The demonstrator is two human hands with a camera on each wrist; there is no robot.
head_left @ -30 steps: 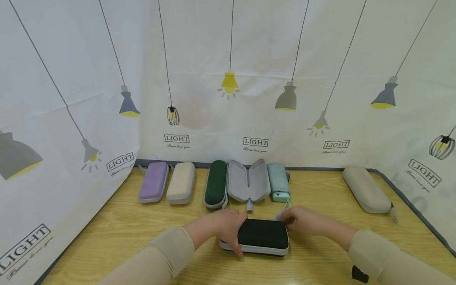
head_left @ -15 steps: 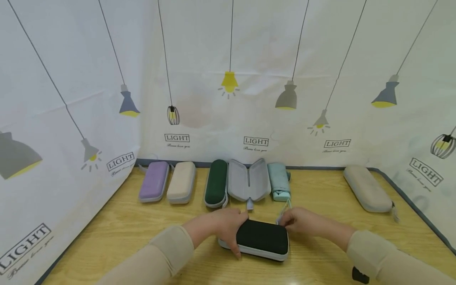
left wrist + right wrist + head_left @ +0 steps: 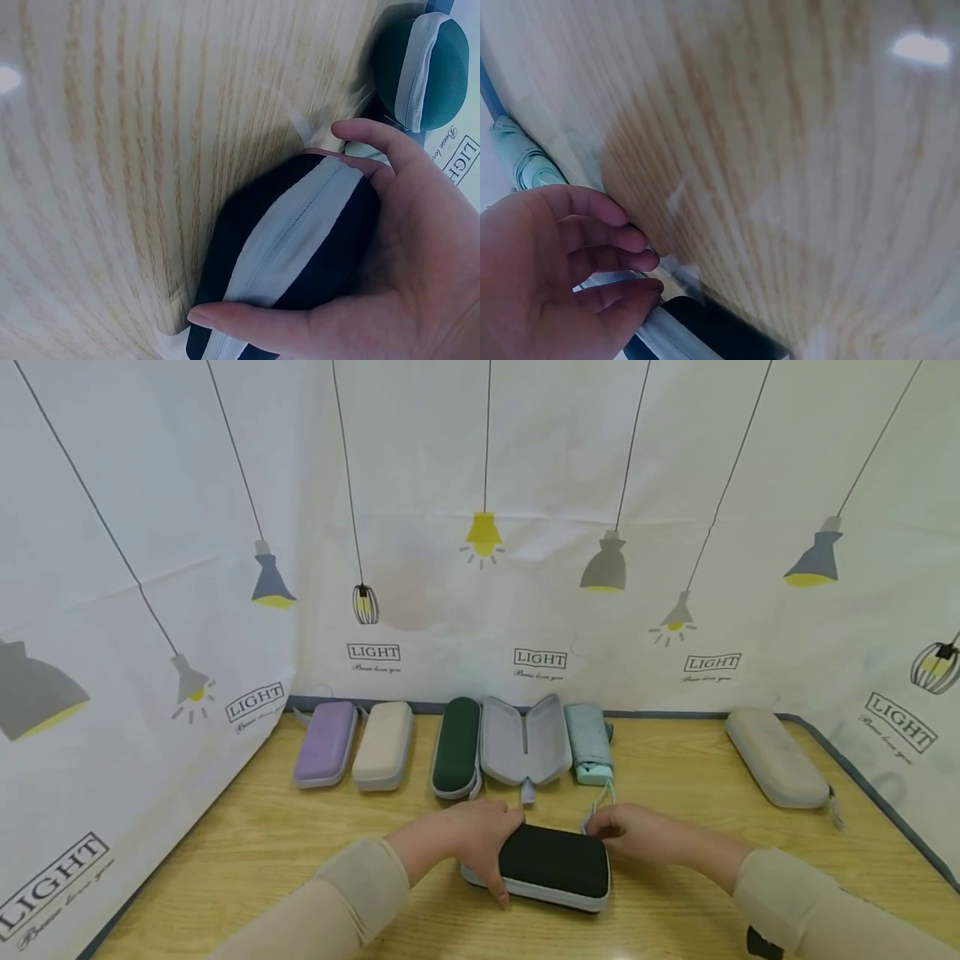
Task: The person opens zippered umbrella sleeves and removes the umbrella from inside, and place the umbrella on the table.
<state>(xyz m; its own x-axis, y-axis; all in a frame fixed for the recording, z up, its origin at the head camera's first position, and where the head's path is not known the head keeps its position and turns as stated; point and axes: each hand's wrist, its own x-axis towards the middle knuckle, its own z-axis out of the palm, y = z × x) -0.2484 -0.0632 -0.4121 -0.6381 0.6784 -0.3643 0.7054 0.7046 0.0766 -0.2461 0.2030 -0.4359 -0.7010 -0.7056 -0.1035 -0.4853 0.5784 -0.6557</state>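
Observation:
A black hard-shell zip case (image 3: 558, 864) with a pale grey zip band lies near me on the wooden table. My left hand (image 3: 476, 843) grips its left end, thumb on the near side and fingers at the far side; the left wrist view shows the thumb across the zip band (image 3: 285, 225). At the far right corner, my right hand (image 3: 637, 832) pinches a grey ribbed tab (image 3: 607, 279) between thumb and forefinger. The other right fingers curl loosely beside it in the right wrist view. The zip slider is hidden by the fingers.
Along the back stand a purple case (image 3: 326, 743), a cream case (image 3: 382, 745), a dark green case (image 3: 456, 746), a spread-open grey case (image 3: 551, 743) and a folded teal umbrella (image 3: 588, 735). A beige case (image 3: 776, 760) lies at the right. A printed cloth backdrop (image 3: 420, 485) encloses the table.
The black case has turned slightly, its right end swinging nearer to me. Both hands keep their grip and have hardly moved.

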